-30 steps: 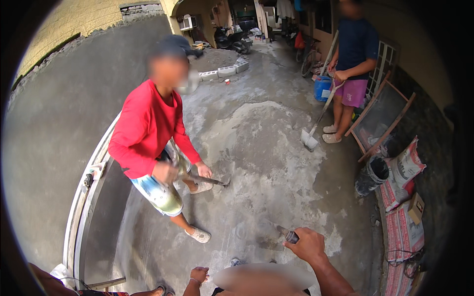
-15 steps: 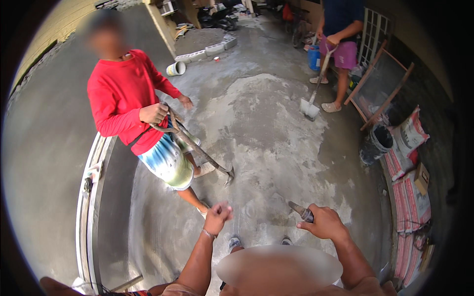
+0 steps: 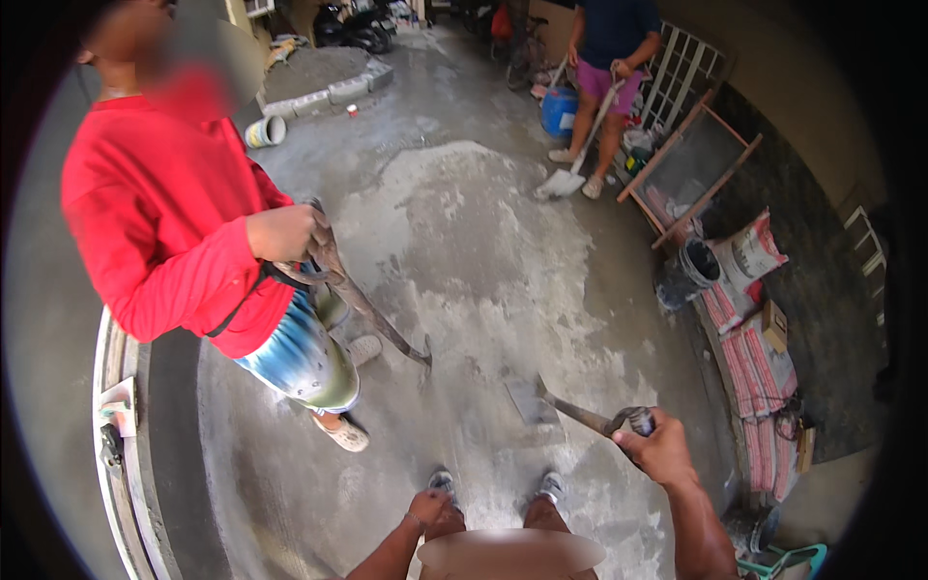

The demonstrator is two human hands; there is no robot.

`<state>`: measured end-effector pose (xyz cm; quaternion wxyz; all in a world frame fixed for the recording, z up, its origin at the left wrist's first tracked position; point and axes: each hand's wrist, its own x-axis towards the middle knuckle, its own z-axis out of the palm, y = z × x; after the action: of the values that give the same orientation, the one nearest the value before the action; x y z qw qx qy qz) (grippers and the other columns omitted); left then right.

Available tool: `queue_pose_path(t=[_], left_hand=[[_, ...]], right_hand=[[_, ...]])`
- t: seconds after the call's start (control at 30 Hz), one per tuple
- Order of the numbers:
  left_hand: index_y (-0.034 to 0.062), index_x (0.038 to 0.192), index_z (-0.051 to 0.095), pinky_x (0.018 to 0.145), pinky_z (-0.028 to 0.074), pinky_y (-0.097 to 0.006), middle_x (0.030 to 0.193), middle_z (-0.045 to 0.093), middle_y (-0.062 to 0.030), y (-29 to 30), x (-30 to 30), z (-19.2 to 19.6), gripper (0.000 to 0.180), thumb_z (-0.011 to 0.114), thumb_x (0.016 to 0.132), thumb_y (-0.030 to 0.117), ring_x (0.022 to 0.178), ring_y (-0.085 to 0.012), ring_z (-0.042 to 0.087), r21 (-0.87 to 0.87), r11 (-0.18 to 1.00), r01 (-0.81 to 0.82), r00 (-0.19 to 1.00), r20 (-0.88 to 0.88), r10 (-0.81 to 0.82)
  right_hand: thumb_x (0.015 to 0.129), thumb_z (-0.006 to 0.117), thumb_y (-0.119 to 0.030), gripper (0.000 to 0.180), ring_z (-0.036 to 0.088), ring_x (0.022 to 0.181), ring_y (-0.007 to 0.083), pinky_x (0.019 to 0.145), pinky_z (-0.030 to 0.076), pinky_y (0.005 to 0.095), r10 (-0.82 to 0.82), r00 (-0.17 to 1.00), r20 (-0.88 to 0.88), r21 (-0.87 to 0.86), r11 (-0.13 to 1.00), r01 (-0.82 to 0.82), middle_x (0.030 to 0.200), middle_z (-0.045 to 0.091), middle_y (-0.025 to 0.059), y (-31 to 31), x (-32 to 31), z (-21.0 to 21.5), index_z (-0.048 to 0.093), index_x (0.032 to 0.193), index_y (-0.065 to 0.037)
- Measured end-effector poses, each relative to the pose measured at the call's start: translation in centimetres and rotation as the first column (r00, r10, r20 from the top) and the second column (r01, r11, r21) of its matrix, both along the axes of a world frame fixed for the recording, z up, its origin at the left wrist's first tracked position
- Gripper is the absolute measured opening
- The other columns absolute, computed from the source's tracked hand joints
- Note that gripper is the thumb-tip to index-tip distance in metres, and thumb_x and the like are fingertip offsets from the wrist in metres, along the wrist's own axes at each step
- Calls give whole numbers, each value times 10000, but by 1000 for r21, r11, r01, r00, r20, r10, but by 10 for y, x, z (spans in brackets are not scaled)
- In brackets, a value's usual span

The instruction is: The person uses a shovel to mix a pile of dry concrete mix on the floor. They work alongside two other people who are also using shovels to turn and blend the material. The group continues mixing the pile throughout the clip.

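The right hand (image 3: 661, 447) is closed around the handle of a shovel (image 3: 580, 416) slanting toward the grey floor (image 3: 474, 406) ahead of the shoes (image 3: 551, 485); the left hand's (image 3: 431, 507) grip is unclear.

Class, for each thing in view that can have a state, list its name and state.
Near shovel: held, blade down
Right hand: closed on near shovel
Left hand: no tool visible in it
Shovel at picture's left: held, blade down
Far shovel: held, blade down
White bucket: on its side
Black bucket: uncovered
Blue container: upright
Framed screen: tilted
Sacks: stacked
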<state>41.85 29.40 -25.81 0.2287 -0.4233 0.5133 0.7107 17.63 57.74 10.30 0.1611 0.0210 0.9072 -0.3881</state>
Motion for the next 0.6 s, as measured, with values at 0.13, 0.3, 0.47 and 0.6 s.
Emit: queue_pose_path(t=[0.13,0.3,0.47,0.6], left_hand=[[74,1124,557,650,514,-340,921,632,-95,20,-80,-15,420,704,859,364,765,-201,620,257,965,54,996,61,-72],[112,1343,443,887,498,-511,1245,534,-160,91,-176,-26,785,714,786,594,1120,-291,556,395,906,-151,975,209,71],[33,1121,490,647,575,-453,874,581,-123,163,-179,-106,590,771,800,442,746,-253,627,520,737,-432,899,315,305],[6,851,626,466,485,-377,620,555,-78,227,-93,-181,183,702,860,172,500,-219,549,296,898,-325,889,420,184]], right_hand=[[794,731,-128,204,506,456,95,421,398,247,-271,962,-17,-244,935,259,598,548,13,17,42,-10,579,859,-9],[916,599,-291,227,663,685,248,531,532,373,-520,809,273,-246,775,581,863,693,127,61,142,-66,657,967,-78],[889,596,-181,103,595,541,204,398,497,335,-711,504,490,-371,353,859,640,571,54,112,258,-172,536,854,-105],[883,579,-241,163,561,458,213,327,471,365,-793,285,538,-180,223,958,574,543,65,159,359,-245,530,811,-103]])
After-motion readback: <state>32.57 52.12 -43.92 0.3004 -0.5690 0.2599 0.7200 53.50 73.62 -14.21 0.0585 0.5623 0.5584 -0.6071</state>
